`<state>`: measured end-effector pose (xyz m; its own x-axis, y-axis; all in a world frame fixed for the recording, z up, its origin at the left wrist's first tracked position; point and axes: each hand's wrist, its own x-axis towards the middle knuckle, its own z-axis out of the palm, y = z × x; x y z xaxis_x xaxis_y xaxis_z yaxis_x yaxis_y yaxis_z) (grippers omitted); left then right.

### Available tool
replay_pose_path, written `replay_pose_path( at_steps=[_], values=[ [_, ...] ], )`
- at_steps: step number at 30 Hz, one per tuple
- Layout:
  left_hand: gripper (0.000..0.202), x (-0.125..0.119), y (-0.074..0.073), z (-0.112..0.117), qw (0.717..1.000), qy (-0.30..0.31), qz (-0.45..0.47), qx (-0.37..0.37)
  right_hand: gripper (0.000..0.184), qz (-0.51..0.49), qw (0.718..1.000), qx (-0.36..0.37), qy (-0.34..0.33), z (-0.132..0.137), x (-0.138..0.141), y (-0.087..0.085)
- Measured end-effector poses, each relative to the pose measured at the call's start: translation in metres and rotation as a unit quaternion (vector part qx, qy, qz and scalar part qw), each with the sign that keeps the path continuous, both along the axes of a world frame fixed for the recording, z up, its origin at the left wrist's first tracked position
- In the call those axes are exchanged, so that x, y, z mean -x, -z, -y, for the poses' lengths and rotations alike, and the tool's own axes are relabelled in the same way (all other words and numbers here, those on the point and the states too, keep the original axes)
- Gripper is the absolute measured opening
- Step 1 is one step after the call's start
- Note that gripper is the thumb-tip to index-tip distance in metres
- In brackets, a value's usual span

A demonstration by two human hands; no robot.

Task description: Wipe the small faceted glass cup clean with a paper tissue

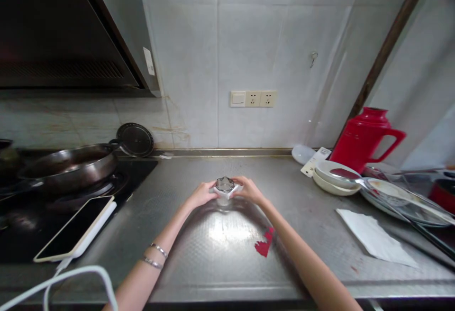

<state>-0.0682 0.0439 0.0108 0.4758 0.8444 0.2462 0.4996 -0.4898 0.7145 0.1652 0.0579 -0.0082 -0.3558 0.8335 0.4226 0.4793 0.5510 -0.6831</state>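
Observation:
A small clear, faceted glass piece (225,184) with a dark-lined top and a white band or sheet (223,195) around its lower part is at the middle of the steel counter. I cannot make out exactly what kind of glassware it is. From one side my left hand (204,194) grips it with thumb and fingers. My right hand (249,190) pinches the opposite edge in the same way. A reflection shows on the metal just below it, and whether it touches the counter is hard to tell.
At left, a phone (76,228) with a white cable lies by the stove beneath a steel pan (71,166). A red patch (264,243) is near my right forearm. Rightward are a white napkin (375,237), stacked bowls (336,176), plates and a red thermos jug (360,138).

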Motion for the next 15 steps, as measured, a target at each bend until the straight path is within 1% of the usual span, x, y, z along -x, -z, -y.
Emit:
replay_pose_path(
  at_steps=[3, 6, 10, 15],
  values=[
    [0.05, -0.021, 0.004, 0.002, 1.0, 0.015, 0.001, -0.001, 0.064, -0.003, 1.0, 0.007, 0.012, 0.008, -0.022, 0.002],
    [0.049, -0.032, 0.009, 0.004, 1.0, 0.027, -0.008, -0.011, 0.061, -0.015, 1.0, 0.013, 0.012, 0.016, -0.034, 0.005],
    [0.048, -0.039, 0.012, 0.008, 0.999, 0.027, -0.018, -0.007, 0.061, -0.028, 0.999, 0.028, 0.015, 0.02, -0.038, 0.009],
    [0.048, -0.039, 0.014, 0.01, 0.999, 0.023, -0.022, 0.008, 0.063, -0.04, 0.998, 0.045, 0.026, 0.018, -0.035, 0.017]
  ],
)
